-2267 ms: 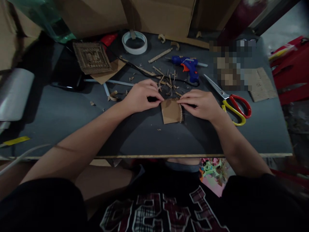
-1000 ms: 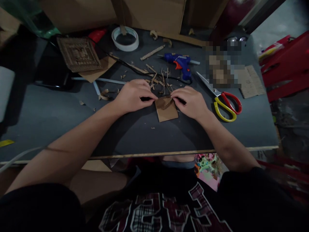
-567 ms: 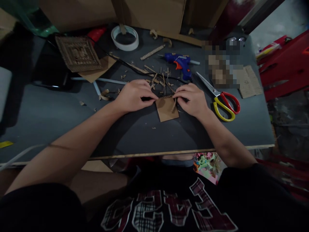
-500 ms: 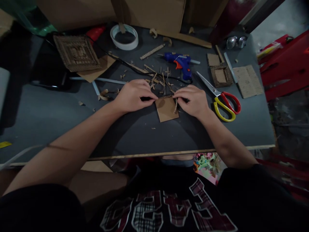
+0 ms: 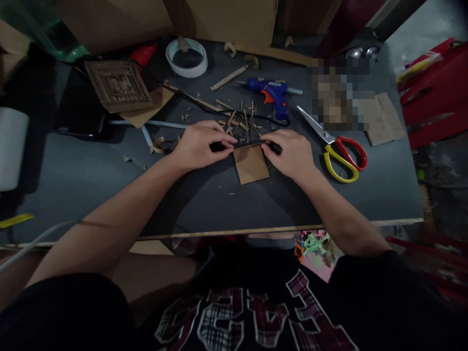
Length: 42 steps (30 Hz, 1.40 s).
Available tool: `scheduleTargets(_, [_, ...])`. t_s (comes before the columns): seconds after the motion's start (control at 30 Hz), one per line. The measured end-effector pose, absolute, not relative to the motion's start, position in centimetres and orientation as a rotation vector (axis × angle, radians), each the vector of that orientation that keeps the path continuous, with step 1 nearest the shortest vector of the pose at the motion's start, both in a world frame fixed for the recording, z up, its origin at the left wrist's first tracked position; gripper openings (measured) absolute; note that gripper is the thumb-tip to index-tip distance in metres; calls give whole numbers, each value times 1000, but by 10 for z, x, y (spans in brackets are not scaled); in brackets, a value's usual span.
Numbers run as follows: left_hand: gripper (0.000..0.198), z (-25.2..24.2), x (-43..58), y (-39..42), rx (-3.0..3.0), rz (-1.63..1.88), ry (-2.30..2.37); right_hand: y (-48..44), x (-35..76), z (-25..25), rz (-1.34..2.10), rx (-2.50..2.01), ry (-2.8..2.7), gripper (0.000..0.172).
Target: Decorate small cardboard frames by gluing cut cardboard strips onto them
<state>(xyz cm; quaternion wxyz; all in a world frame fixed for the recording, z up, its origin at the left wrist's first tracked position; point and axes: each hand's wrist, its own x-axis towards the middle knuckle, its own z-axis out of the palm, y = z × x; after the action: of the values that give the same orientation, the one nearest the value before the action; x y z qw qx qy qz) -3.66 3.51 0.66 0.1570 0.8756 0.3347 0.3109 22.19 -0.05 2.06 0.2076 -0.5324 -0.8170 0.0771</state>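
A small brown cardboard square (image 5: 251, 165) lies flat on the table between my hands. A thin corrugated cardboard strip (image 5: 247, 146) runs along its far edge. My left hand (image 5: 203, 146) pinches the left end of this strip at the square's corner, thumb and fingertips nearly together. At the other end, my right hand (image 5: 290, 152) is closed on the strip near the far right corner. My fingertips partly cover both ends. Just beyond the square are several loose cardboard scraps (image 5: 234, 122).
A blue glue gun (image 5: 272, 92) with its cord lies behind the scraps. Scissors (image 5: 340, 153) lie open on the right, near a corrugated piece (image 5: 383, 119) and a pixelated patch. Back left are a tape roll (image 5: 186, 57) and a ridged cardboard panel (image 5: 119, 85).
The strip's loose end that hung down by my right hand over the square's right side no longer shows. My hands have stayed nearly in place; the view has shifted slightly.
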Motion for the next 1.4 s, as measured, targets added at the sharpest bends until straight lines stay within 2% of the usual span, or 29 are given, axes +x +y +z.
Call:
scheduleTargets(0.3, [14, 6, -34, 35, 2536, 898, 942, -5, 216, 22, 112, -1551, -2246, 11])
scheduleTargets(0.57, [20, 8, -38, 37, 2577, 844, 827, -7, 213, 23, 44, -1467, -2325, 12])
scheduleTargets(0.73, [29, 14, -22, 23, 2521, 1008, 1058, -10, 212, 27, 8, -1409, -2283, 11])
scheduleTargets(1.0, [20, 5, 13, 7, 2546, 1058, 1144, -16, 209, 27, -97, -1242, -2336, 17])
scheduleTargets(1.13, [16, 5, 11, 5, 2480, 1066, 1155, -16, 213, 43, -5, -1231, -2393, 18])
scheduleTargets(1.23, [14, 5, 9, 1, 2397, 1076, 1266, -21, 243, 78, 193, -1442, -2448, 20])
scheduleTargets(1.27, [14, 5, 8, 1, 2346, 1090, 1313, -25, 259, 91, 235, -1665, -2384, 23])
scheduleTargets(1.33, [13, 4, 6, 0, 2222, 1104, 1370, -33, 296, 107, 54, -2259, -2143, 25])
scheduleTargets(1.4, [15, 3, 5, 1, 2104, 1097, 1385, -43, 333, 109, -21, -2776, -1930, 54])
